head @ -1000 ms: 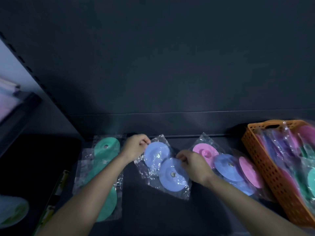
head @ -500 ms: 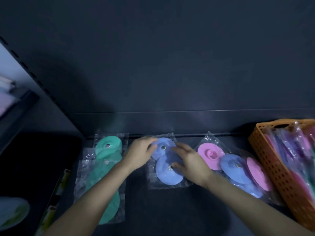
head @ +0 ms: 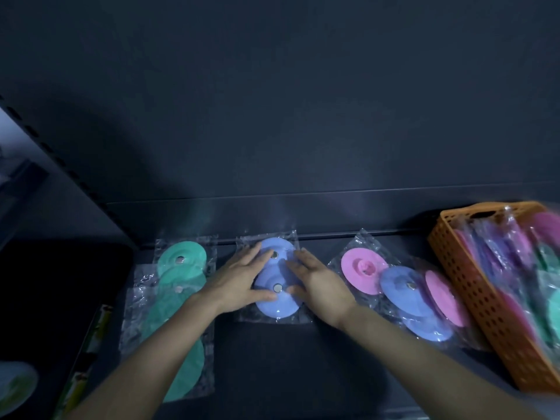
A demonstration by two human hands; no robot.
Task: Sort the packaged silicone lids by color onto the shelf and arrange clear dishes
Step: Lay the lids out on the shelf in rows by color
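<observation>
A clear packet of two blue silicone lids (head: 276,298) lies flat on the dark shelf (head: 288,359), pushed toward the back. My left hand (head: 239,280) rests on the packet's left side, fingers spread. My right hand (head: 318,280) lies flat on its right side, fingers apart. Packets of green lids (head: 181,259) are stacked to the left. To the right lies a loose pile with a pink lid (head: 362,268), a blue lid (head: 403,291) and another pink lid (head: 442,298).
An orange perforated basket (head: 472,283) holding several more packaged lids stands at the right end of the shelf. A slotted shelf upright (head: 60,165) runs diagonally at the left. A pale dish (head: 15,386) and a printed card (head: 88,353) sit lower left.
Both hands slid the blue packet back on the shelf and straightened it, then flattened out over it; a second ago they were pinching its edges with it lying askew.
</observation>
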